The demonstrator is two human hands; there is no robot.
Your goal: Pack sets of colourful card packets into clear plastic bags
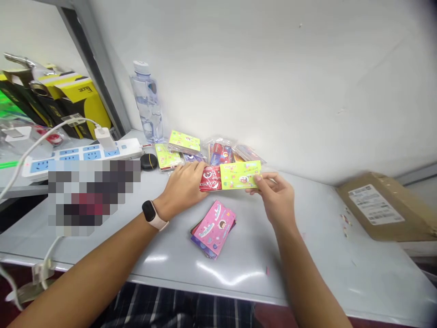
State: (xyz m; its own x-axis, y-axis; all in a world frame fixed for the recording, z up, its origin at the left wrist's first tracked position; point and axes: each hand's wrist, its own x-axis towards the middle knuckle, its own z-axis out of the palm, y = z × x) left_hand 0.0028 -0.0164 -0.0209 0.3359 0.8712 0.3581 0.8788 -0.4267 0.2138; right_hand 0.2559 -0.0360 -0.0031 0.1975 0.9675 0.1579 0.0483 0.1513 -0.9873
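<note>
My left hand (191, 182) grips a red printed card (210, 178) by its left end, fingers closed over it. Beside it, my right hand (275, 191) pinches the right edge of a yellow-green printed card (239, 175). The two cards meet or overlap side by side above the table; whether more cards lie behind them is hidden. Below them rests a loose stack of cards topped by a pink one (218, 223), with blue and dark edges sticking out. Behind my hands sit a yellow-green card stack (185, 141) and several card bundles in clear plastic (221, 152).
At the back left stands a clear water bottle (147, 105) near a white power strip (80, 157) and a black round case (149, 161). A cardboard box (385, 205) sits at the right. Yellow-black boxes (71, 98) stand far left, and a white wall (273, 82) rises behind.
</note>
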